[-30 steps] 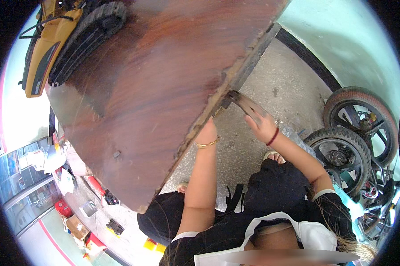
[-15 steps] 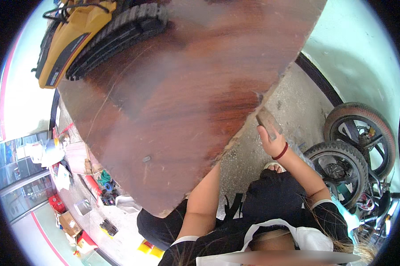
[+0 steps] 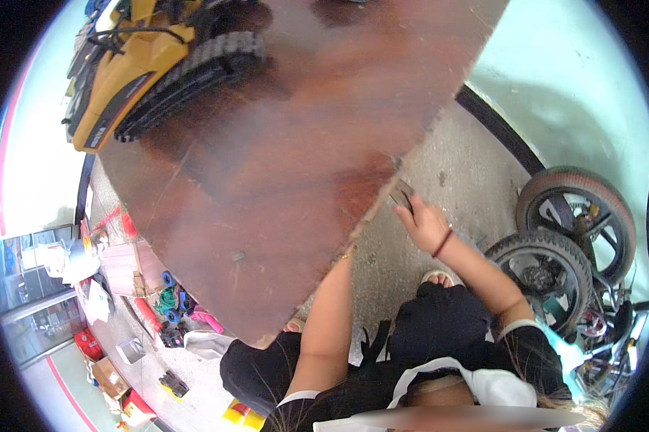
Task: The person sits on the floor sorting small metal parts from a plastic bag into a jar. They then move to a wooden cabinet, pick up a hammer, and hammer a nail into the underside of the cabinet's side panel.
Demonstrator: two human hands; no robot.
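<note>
A reddish-brown wooden tabletop [image 3: 288,180] with a rough, chipped edge fills the middle of the view. My right hand [image 3: 424,227], a dark red band at its wrist, is closed around a short, flat grey-brown piece [image 3: 402,193]. That piece is right by the table's right edge; its exact kind is unclear. My left forearm [image 3: 328,317] goes up under the tabletop, which hides the left hand and its fingers. At the far left of the table stands a yellow toy excavator [image 3: 130,86] with black tracks. A small grey bit [image 3: 237,256] lies near the table's front corner.
Two black-tyred wheels, one upper [image 3: 580,219] and one lower [image 3: 547,277], stand at the right by a pale green wall [image 3: 555,108]. Toys, a cardboard box [image 3: 111,378] and a red box [image 3: 88,344] sit on the floor at the left. A glass cabinet [image 3: 33,266] stands beyond.
My right hand has moved slightly left with the flat piece, which now appears at a different tilt. The whole view has shifted a little. More of my left wrist shows beside the table edge.
</note>
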